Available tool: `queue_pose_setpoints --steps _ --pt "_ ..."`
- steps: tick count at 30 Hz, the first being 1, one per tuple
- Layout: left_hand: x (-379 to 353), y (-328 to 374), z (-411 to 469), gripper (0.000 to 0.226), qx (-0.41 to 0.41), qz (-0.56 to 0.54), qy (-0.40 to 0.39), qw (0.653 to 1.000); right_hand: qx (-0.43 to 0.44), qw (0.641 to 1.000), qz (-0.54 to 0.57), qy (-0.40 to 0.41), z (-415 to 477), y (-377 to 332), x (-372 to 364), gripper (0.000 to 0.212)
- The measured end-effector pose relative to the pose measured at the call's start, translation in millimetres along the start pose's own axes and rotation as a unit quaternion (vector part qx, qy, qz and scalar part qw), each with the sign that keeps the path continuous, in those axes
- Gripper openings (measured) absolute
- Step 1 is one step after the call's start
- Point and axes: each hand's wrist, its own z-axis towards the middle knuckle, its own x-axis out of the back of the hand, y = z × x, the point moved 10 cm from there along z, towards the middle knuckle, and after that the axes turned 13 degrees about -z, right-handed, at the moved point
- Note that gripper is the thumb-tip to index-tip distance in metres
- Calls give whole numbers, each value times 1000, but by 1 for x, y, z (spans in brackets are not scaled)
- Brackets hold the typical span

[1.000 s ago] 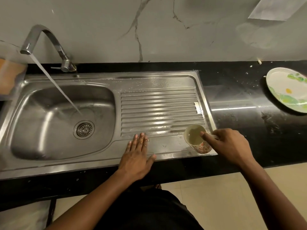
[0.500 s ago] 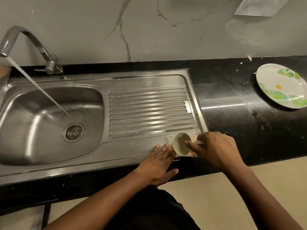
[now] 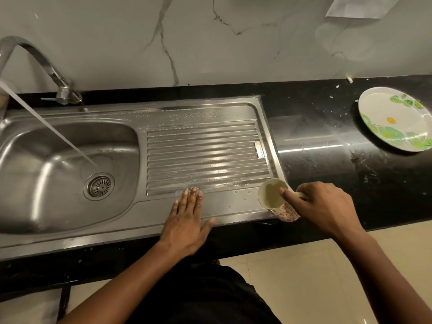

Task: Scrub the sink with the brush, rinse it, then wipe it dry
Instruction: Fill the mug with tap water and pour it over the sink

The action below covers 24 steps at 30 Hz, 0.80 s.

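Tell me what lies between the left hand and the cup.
In the head view, only bare wet steel of the sink separates the left hand from the cup.

Plate, black countertop, marble wall, tiled floor.
Round white plate (image 3: 395, 119) with green leaf print and a yellow spot lies flat on the black stone countertop (image 3: 327, 164), well apart from the right hand (image 3: 325, 206), beyond it and to its right. Counter around it is speckled with white flecks and smears; small pale scrap (image 3: 349, 79) at the wall edge, far side of plate. White marble wall (image 3: 210, 43) with grey veins beyond both hands. Translucent sheet (image 3: 357, 7) on the wall, high above the right hand. Beige floor tiles (image 3: 304, 277) below the right hand, left hand (image 3: 187, 225) over counter edge.
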Motion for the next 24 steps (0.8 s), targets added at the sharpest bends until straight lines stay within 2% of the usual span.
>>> queue_pose_setpoints --steps 2,8,12,18,24 --pt "-2 5 -2 84 -13 -6 -5 1000 12 1000 -18 4 2 -4 0 66" --pt "-30 70 -4 80 -163 9 -86 983 77 995 -60 -17 8 -35 -8 68" --pt "-39 98 7 82 -209 12 -92 973 87 995 -50 -28 7 -39 -13 68" --pt "-40 123 28 81 -224 10 -73 972 47 998 -2 -49 1 -6 -5 61" --pt "-45 149 56 82 -211 31 -82 974 -9 996 -60 -67 -1 32 0 63"
